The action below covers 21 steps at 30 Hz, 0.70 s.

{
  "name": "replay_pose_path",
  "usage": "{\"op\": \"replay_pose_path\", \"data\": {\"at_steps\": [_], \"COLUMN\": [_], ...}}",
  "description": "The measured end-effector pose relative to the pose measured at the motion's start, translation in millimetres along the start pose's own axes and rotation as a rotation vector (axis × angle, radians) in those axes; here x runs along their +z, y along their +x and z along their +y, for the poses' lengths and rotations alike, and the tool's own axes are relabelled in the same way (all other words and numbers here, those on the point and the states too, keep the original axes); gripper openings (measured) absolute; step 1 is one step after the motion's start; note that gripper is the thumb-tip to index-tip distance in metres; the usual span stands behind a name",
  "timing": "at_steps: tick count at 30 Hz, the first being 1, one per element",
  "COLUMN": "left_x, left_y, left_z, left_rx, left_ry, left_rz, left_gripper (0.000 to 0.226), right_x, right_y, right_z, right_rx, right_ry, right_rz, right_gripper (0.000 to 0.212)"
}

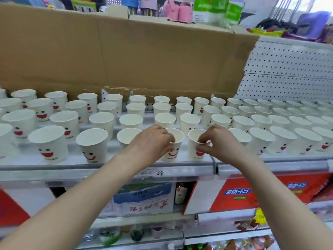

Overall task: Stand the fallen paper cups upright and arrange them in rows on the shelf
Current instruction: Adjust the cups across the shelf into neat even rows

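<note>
Several white paper cups printed with red smiling faces stand upright in rows on the white shelf (108, 168). My left hand (153, 141) grips one cup (175, 137) in the front row, fingers curled over its near rim. My right hand (216, 139) pinches the rim of the cup to its right (194, 136). Both held cups stand upright near the shelf's front edge, close together. No cup in view lies on its side.
A tall brown cardboard sheet (126, 55) stands behind the cups. White pegboard (288, 69) backs the shelf at the right. Below the shelf edge sit red boxes (239, 193), a blue-and-white package (144, 197) and a small bottle (180, 193).
</note>
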State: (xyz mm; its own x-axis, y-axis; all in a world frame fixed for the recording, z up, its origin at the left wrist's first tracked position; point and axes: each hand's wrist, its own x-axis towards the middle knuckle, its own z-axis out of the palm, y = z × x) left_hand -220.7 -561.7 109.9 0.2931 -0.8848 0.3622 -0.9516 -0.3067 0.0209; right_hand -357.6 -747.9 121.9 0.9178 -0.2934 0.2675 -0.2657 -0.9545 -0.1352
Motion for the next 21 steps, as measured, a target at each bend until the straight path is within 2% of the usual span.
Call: {"op": "replay_pose_path", "data": {"at_steps": [6,12,15,17,21], "left_x": [0,-9,-16,-18,-13], "left_y": [7,11,11,18,50], "left_z": [7,13,13,20,62], "left_rx": [-0.125,-0.157,-0.161,-0.154,-0.049], "left_ry": [0.013,0.042,0.011,-0.001,-0.056], "left_rz": [-0.076,-0.125,-0.116,-0.067,0.147], "left_gripper": [0.019,0.020,0.026,0.033,0.027], "right_x": [-2,-2,-1,-5,-23], "right_y": [8,11,9,4,-16], "right_z": [20,32,40,52,100], "right_rx": [-0.164,-0.243,-0.270,-0.283,-0.149], "right_ry": [0.104,0.157,0.172,0.187,0.225], "right_rz": [-0.066,-0.078,-0.045,0.026,0.376], "right_gripper": [0.011,0.010,0.027,0.034,0.023]}}
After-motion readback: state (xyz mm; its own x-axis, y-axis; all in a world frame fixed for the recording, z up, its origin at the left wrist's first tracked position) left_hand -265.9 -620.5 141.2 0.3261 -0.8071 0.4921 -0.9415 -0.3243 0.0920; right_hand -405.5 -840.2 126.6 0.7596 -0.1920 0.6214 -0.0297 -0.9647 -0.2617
